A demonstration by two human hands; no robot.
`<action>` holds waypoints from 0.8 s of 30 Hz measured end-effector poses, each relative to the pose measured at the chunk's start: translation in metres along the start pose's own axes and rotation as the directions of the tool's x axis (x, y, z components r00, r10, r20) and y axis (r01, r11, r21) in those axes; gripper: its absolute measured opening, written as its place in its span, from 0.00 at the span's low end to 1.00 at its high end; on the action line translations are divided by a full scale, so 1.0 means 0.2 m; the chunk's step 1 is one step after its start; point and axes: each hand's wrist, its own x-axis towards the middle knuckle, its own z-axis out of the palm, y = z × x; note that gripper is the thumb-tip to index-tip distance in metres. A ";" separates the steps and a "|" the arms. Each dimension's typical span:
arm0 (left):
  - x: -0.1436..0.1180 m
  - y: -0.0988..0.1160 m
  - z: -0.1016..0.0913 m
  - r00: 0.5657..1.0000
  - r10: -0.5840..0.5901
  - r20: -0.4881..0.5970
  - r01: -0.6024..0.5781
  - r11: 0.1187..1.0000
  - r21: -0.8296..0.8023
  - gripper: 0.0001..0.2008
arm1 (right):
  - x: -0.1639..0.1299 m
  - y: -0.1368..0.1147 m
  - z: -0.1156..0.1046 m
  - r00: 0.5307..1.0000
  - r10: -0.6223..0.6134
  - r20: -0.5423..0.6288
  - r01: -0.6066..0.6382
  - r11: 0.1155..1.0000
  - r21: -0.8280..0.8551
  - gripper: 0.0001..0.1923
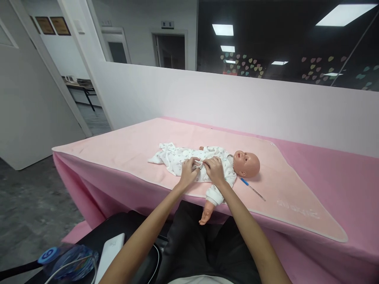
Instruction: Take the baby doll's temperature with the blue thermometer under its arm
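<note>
A baby doll [247,163] lies on its back with its head to the right, dressed in a white printed baby outfit [174,157]. Thin white tie strings [199,163] show at the front of the outfit, over the belly. My left hand [189,170] is closed in a pinch on the strings from the left side. From the right, my right hand [214,169] pinches them too, its fingertips close to those of the left. The doll's near arm [207,211] hangs past the table edge, below my right wrist. Exactly how the strings cross is too small to tell.
A blue-capped pen [251,188] lies beside the doll's head. Under the doll, a pale pink mat [124,148] covers a pink tablecloth [331,173]. A white wall [237,98] runs behind. At lower left, a plastic bottle [74,262] and a white power bank [111,252] rest on a black seat.
</note>
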 end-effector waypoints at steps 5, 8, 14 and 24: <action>-0.01 0.01 -0.02 0.999 -0.028 0.028 0.026 0.997 0.073 0.08 | 0.00 0.00 0.00 1.000 0.005 -0.014 -0.005 1.000 0.012 0.06; -0.02 0.00 -0.04 0.999 -0.048 0.008 0.047 0.991 0.127 0.07 | 0.01 -0.01 0.00 1.000 0.023 -0.021 -0.022 0.999 0.025 0.06; -0.03 -0.04 -0.07 0.912 -0.158 -0.379 0.226 0.964 0.140 0.08 | 0.01 -0.01 -0.02 0.995 0.091 -0.042 -0.090 0.995 0.040 0.07; -0.02 0.05 0.00 0.980 0.191 -0.060 -0.150 0.898 0.414 0.10 | 0.02 -0.02 -0.02 0.995 0.100 -0.016 -0.099 0.995 0.019 0.05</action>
